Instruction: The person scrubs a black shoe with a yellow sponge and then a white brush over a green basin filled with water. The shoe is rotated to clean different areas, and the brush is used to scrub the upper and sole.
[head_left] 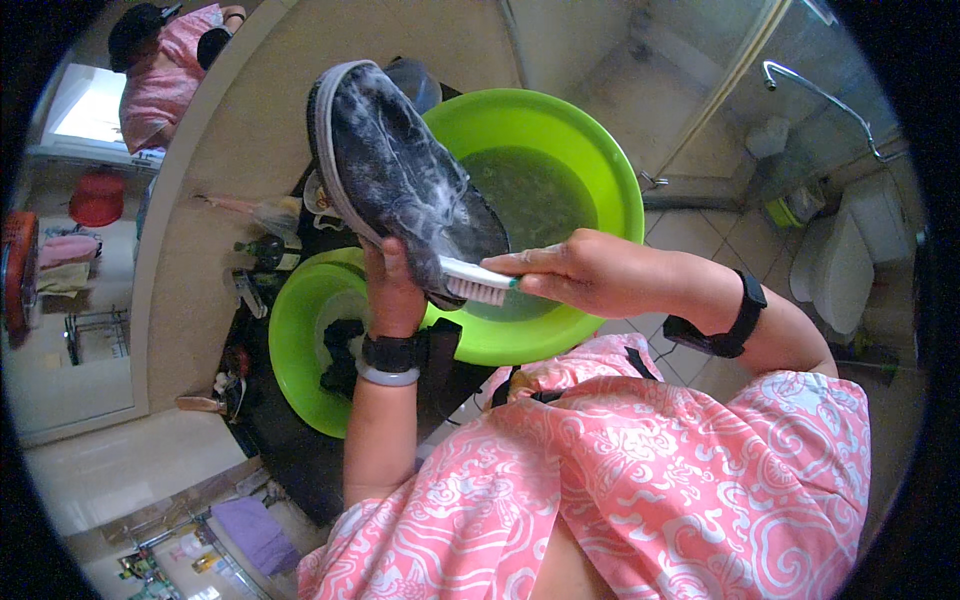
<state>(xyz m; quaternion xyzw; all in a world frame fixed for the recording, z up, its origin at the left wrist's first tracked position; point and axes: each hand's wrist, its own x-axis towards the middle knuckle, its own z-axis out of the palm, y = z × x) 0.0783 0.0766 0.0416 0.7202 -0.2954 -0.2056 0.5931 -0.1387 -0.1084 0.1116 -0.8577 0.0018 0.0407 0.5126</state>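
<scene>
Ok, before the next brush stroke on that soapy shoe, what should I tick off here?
1. Left hand grips the dark foam-covered shoe with white sole edge: ok.
2. Right hand holds the white-bristled scrub brush: ok.
3. Bristles touch the shoe: ok.
4. Shoe is over the large green plastic basin of murky water: ok.
5. Foam covers the hidden side: cannot tell.

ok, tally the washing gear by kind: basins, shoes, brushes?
Green basins: 2, a large one and a small one
Soapy dark shoe: 1, held in the left hand
White scrub brush: 1, held in the right hand
Total: 4
</scene>
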